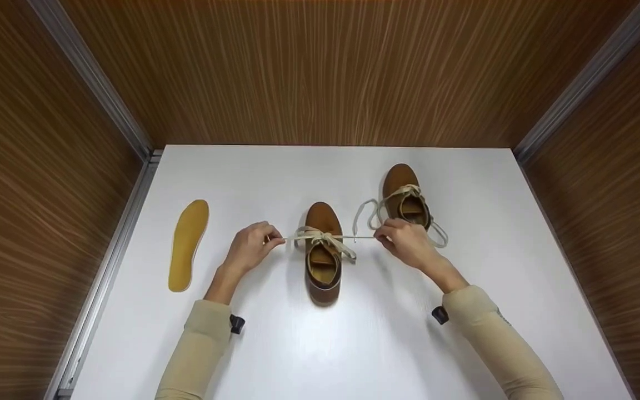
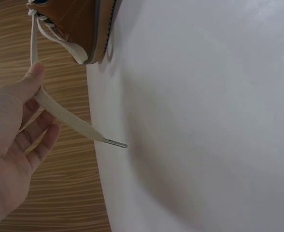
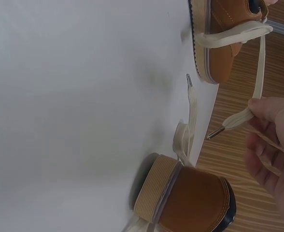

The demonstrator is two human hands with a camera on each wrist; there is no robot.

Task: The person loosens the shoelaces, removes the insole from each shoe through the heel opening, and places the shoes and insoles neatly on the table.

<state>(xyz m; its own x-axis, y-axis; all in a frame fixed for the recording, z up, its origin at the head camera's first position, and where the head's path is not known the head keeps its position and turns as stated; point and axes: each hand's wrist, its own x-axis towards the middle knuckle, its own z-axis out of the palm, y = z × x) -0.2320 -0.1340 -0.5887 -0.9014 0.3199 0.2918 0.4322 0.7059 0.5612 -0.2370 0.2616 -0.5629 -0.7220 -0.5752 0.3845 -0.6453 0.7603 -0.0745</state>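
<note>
A brown shoe (image 1: 324, 216) stands in the middle of the white table, toe pointing away, with a cream lace tied in a bow across its front. To its left, my left hand (image 1: 250, 244) pinches one end of the shoelace (image 2: 67, 117) between thumb and fingers; the metal-tipped end hangs past them in the left wrist view. On the other side, my right hand (image 1: 407, 241) pinches the opposite lace end (image 3: 239, 117), its metal tip also sticking out. Both ends stretch straight and level over the shoe. Loops of the bow droop at either side.
A second brown shoe (image 1: 400, 180) with loose trailing laces (image 1: 360, 214) stands farther back on the right, partly behind my right hand. At the left lies a yellow insole (image 1: 188, 244). Wood-grain panels (image 1: 320, 72) enclose the white table (image 1: 309, 355) at the back and sides.
</note>
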